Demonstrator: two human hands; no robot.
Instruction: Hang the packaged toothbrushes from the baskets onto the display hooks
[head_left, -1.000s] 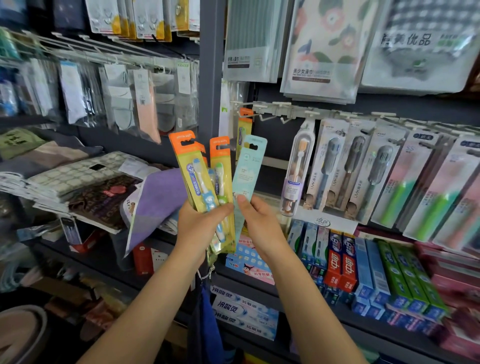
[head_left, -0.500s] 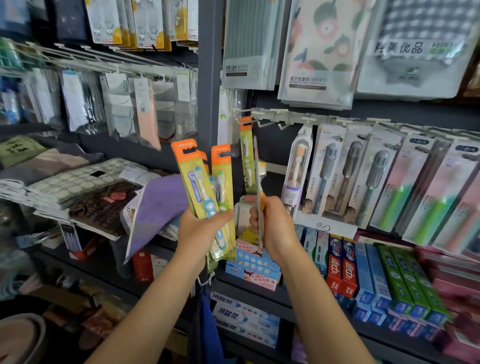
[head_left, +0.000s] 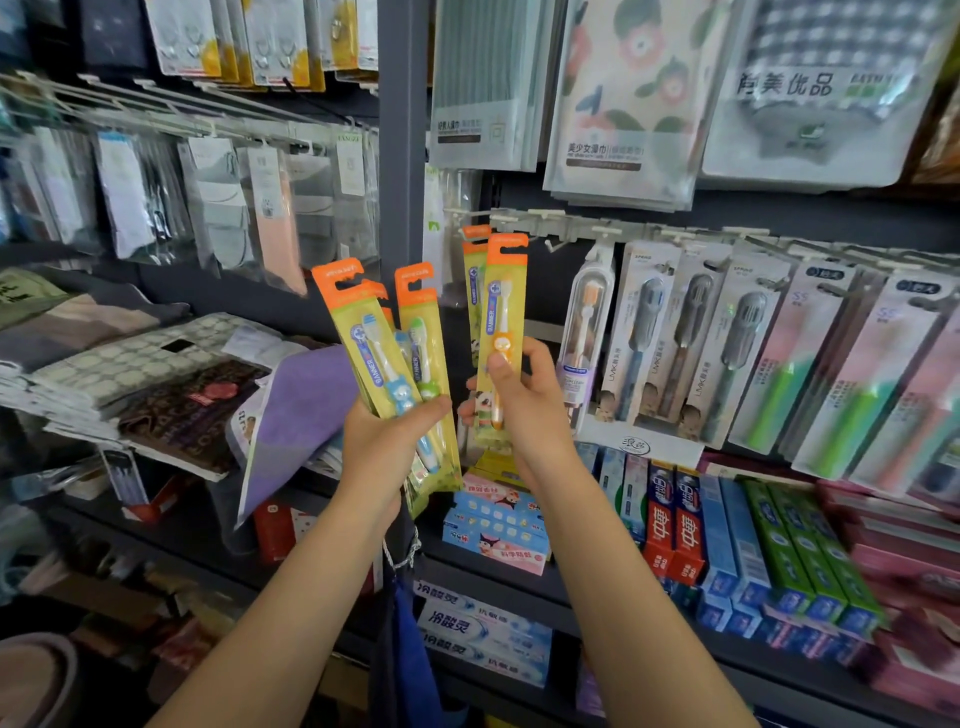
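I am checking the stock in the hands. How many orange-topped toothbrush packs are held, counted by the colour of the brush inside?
Blue brush, left hand: 1
Green brush, left hand: 1
Orange brush, right hand: 1
Total: 3; further packs behind are hidden.

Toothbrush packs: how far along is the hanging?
Done: one matching orange-topped pack already hangs on the hook rail. In hand: the right hand holds one pack with an orange brush up just below that rail, not yet hooked. Left: the left hand holds a fan of packs waiting; no baskets in view.
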